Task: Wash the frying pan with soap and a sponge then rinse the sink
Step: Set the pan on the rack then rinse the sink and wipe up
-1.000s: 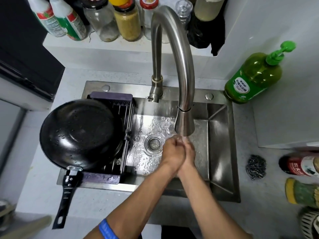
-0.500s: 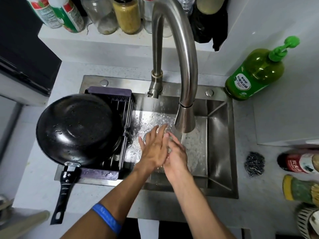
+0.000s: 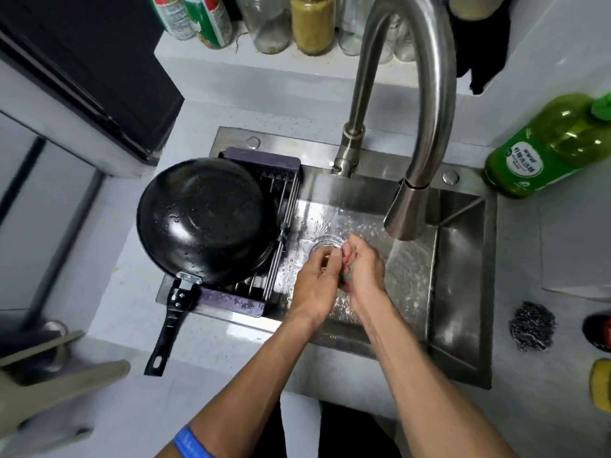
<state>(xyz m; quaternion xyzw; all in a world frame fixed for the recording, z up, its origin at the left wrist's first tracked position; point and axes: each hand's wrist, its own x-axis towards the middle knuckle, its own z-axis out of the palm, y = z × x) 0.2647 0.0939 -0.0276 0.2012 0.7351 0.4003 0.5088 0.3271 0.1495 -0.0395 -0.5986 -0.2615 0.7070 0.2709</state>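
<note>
The frying pan (image 3: 206,219) lay upside down, wet, on the drying rack (image 3: 281,233) over the left of the sink (image 3: 463,292), its handle reaching out over the worktop (image 3: 132,309). Beside the drain, the left hand (image 3: 317,282) curled against the right hand (image 3: 363,269), and between them they squeezed something small, grey and reddish, likely the sponge (image 3: 347,276). Water wetted the basin beneath the tap (image 3: 410,213). Pan washing looked finished; rinsing the sink seemed next, needing the sponge put aside.
</note>
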